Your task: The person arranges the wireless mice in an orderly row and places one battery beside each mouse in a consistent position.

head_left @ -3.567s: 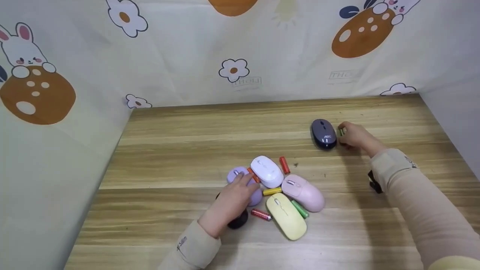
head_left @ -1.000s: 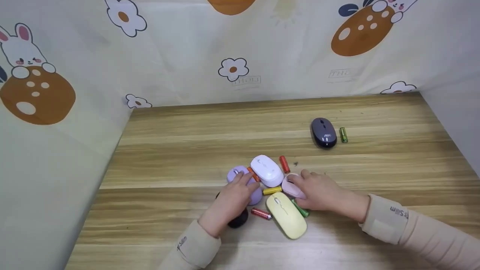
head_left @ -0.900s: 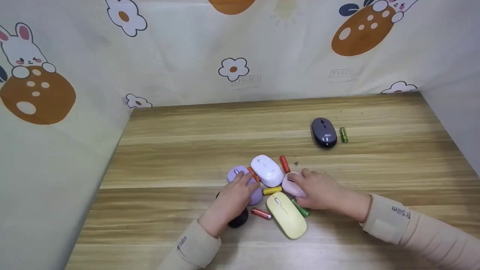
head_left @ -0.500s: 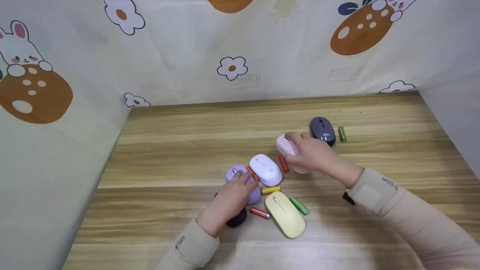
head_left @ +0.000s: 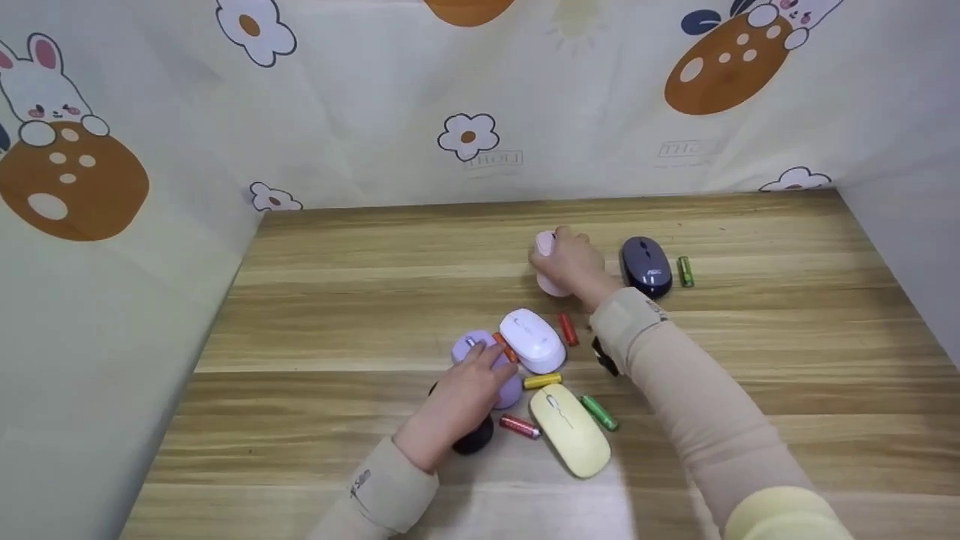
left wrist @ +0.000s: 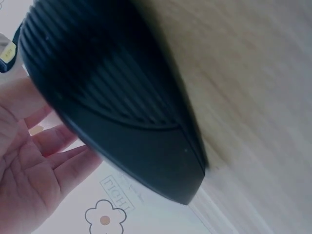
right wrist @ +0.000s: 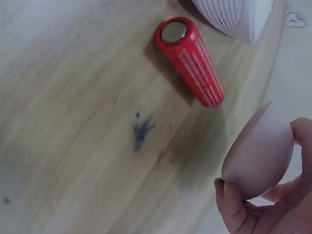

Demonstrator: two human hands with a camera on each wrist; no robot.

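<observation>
My right hand [head_left: 570, 259] grips a pink mouse [head_left: 551, 285] by its sides at the back of the table, left of a dark grey mouse [head_left: 646, 266]. Thumb and fingers pinch the pink mouse [right wrist: 258, 151] in the right wrist view, where its edge looks tilted. My left hand [head_left: 465, 390] rests over a purple mouse [head_left: 510, 392], fingers loosely extended and partly covering it. Under that wrist sits a black mouse [head_left: 474, 437]. This black mouse [left wrist: 112, 87] fills much of the left wrist view, hiding part of the left hand [left wrist: 34, 165].
A white mouse [head_left: 532, 341] and a yellow mouse [head_left: 571, 431] lie mid-table. Around them are red [head_left: 568, 330], orange [head_left: 505, 346], yellow [head_left: 542, 381], green [head_left: 600, 413] and front red batteries [head_left: 520, 427]. Another green battery [head_left: 685, 271] lies beside the dark grey mouse.
My right hand has let go of the green battery beside the dark grey mouse, then taken the pink mouse from the cluster and carried it back and left. My left hand has stayed put.
</observation>
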